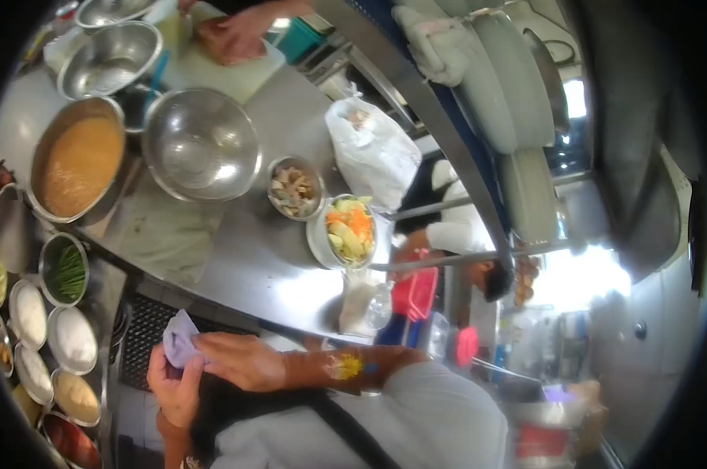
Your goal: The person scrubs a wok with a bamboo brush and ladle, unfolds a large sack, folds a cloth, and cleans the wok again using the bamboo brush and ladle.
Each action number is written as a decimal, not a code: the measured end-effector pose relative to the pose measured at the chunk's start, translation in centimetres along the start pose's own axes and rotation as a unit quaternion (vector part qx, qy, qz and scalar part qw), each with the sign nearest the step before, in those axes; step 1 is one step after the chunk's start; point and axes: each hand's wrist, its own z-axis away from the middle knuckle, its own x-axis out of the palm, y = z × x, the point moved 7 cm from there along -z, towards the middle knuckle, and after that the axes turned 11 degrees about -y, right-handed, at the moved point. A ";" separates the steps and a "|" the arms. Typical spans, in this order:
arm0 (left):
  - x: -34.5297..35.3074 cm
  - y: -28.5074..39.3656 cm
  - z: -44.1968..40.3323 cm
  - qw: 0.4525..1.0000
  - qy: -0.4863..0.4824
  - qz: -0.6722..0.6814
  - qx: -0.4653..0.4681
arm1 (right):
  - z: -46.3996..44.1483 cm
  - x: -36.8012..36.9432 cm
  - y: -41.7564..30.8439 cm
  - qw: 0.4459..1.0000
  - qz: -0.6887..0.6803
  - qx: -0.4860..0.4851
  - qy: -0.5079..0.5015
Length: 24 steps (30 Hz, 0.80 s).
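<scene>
My left hand (175, 391) holds a pale purple folded piece (182, 338), thumb against its lower edge. From the right, my right hand (244, 361) reaches over, with its fingers closed at the same piece. It looks thin and soft; whether it is cloth or paper I cannot tell. Both hands are in front of my body, over the gap between two work surfaces. Nearest on the left are a metal container of green beans or similar cut greens (66, 270) and a container of white powder (72, 340).
The steel counter (248, 234) bears a big metal bowl (201, 144), a pan of orange liquid (84, 168), a bowl of cut vegetables (351, 232) and a white plastic bag (377, 152). Another person's hand (240, 35) is at a cutting board (252, 78). Plates (502, 86) stand on a shelf.
</scene>
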 end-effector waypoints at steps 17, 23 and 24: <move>0.3 20.9 14.4 0.780 0.346 -0.430 0.293 | -10.4 -0.5 -13.3 0.902 -0.388 -0.160 -0.101; 0.0 21.6 17.6 0.727 0.432 -0.429 0.318 | -12.1 0.9 -18.0 0.868 -0.352 -0.288 -0.200; 0.5 22.6 18.2 0.709 0.442 -0.440 0.329 | -12.2 1.1 -19.2 0.841 -0.404 -0.282 -0.223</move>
